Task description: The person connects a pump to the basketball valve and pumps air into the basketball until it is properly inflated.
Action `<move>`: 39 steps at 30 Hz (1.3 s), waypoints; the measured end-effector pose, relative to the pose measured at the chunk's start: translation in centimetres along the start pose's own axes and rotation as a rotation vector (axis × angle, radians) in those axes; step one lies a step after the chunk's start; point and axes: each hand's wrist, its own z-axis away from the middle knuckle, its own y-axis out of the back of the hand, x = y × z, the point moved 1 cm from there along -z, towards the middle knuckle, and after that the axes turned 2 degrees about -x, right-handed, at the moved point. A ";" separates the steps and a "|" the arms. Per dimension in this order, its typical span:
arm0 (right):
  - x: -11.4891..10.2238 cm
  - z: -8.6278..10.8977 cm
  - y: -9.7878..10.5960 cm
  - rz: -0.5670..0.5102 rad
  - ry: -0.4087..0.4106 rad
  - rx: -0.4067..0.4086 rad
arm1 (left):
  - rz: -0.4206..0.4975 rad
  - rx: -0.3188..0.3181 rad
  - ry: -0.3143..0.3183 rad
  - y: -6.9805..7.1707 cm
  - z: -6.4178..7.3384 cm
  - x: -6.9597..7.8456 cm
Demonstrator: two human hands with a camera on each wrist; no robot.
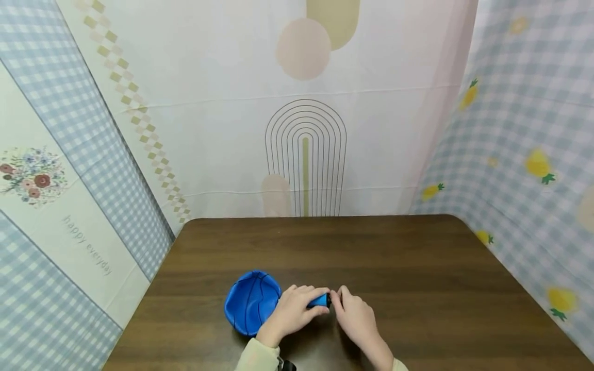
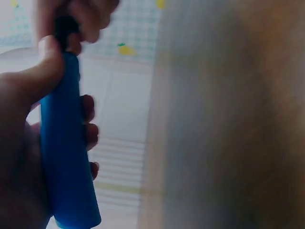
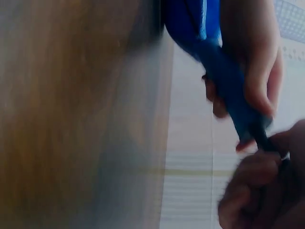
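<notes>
In left hand (image 1: 291,309), blue tube (image 2: 67,143) sideways, black tip (image 1: 329,300) rightward.

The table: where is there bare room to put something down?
The table is bare right of the right hand, left of the dented blue ball, and behind them toward the patterned cloth. Crowded between them: left hand and blue tube.
</notes>
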 end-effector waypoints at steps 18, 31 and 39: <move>1.1 0.4 2.3 0.027 -0.016 -0.007 | -0.009 0.063 -0.004 0.4 -0.2 -0.1; 0.6 0.5 1.7 -0.107 -0.015 -0.093 | -0.031 0.054 -0.111 2.1 0.5 -1.4; 1.3 0.2 2.5 -0.057 -0.057 -0.010 | -0.054 0.098 -0.056 2.0 -0.5 -0.9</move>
